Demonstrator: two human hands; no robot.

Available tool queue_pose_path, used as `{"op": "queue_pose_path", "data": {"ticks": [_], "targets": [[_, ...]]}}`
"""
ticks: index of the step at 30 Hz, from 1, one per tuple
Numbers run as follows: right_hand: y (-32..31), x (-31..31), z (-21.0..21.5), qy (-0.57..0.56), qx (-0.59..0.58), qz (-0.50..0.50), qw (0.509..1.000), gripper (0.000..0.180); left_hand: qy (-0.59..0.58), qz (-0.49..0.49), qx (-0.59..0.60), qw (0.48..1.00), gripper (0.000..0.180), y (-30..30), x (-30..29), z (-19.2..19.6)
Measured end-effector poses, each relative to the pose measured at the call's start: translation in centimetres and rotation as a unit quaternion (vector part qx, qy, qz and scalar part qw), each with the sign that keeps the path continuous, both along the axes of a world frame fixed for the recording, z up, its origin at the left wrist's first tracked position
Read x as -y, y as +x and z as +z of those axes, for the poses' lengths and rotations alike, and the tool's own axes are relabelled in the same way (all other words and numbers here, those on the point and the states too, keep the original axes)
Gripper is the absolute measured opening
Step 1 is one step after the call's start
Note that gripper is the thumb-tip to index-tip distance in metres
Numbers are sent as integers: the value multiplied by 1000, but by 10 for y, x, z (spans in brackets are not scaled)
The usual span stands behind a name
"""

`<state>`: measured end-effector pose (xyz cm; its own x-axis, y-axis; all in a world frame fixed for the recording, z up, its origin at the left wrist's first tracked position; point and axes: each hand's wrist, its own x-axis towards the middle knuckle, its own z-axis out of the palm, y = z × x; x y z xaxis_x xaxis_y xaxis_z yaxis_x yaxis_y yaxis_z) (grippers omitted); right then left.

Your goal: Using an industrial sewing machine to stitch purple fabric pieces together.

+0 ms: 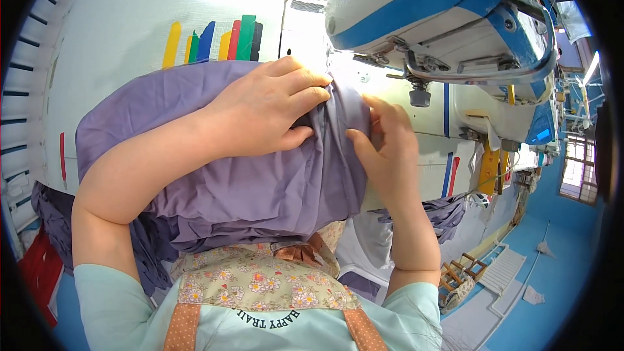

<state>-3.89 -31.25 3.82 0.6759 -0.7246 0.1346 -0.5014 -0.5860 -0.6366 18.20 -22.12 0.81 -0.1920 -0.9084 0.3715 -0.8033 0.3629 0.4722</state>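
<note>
Tabletop (123, 39) bears purple cloth (253, 192) under spread left hand (273, 105) and curled right hand (392, 146), grip unclear.

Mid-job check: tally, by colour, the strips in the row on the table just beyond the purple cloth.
Yellow strips: 3
Green strips: 2
Blue strip: 1
Red strip: 1
Black strip: 1
Total: 8
</note>
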Motion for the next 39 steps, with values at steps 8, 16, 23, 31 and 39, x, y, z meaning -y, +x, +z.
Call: {"op": "queue_pose_path", "data": {"ticks": [8, 16, 23, 31, 39], "targets": [[16, 35, -8, -142, 24, 121, 982, 44, 4, 1, 7, 1000, 53, -1, 0, 1], [21, 39, -22, -137, -34, 162, 977, 38, -4, -3, 24, 1000, 54, -1, 0, 1], [31, 45, -28, -98, -25, 137, 985, 28, -2, 2, 18, 1000, 54, 2, 6, 1], [36, 54, -18, -170, -70, 162, 970, 32, 1, 4, 10, 1000, 53, 4, 13, 1], [39, 59, -26, -172, -64, 163, 969, 30, -36, 9, 5, 999, 38, 5, 18, 0]]}}
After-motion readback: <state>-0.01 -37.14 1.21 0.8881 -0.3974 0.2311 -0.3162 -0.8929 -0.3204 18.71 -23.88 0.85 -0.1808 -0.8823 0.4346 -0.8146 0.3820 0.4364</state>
